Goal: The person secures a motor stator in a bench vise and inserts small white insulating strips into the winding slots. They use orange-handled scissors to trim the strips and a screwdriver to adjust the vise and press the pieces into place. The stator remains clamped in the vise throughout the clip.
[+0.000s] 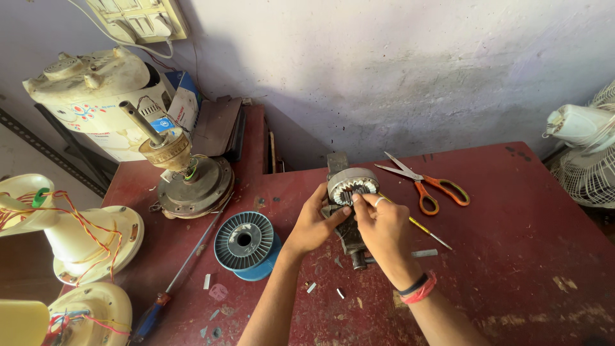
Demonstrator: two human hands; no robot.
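A grey ring-shaped motor stator [352,181] with inner teeth stands on edge in a small dark bench vise [351,238] at the middle of the red table. My left hand [314,221] steadies the stator's left side. My right hand [383,227], with a ring on one finger and a red and black band at the wrist, pinches at the stator's inner slots from the right. What the fingertips pinch is too small to tell.
Orange-handled scissors [424,181] and a thin yellow-handled tool [426,232] lie right of the vise. A blue wire spool [246,243], a long screwdriver [182,272] and a fan motor [189,179] sit left. Cream fan housings [70,240] crowd the left edge; a white fan [586,147] is at right.
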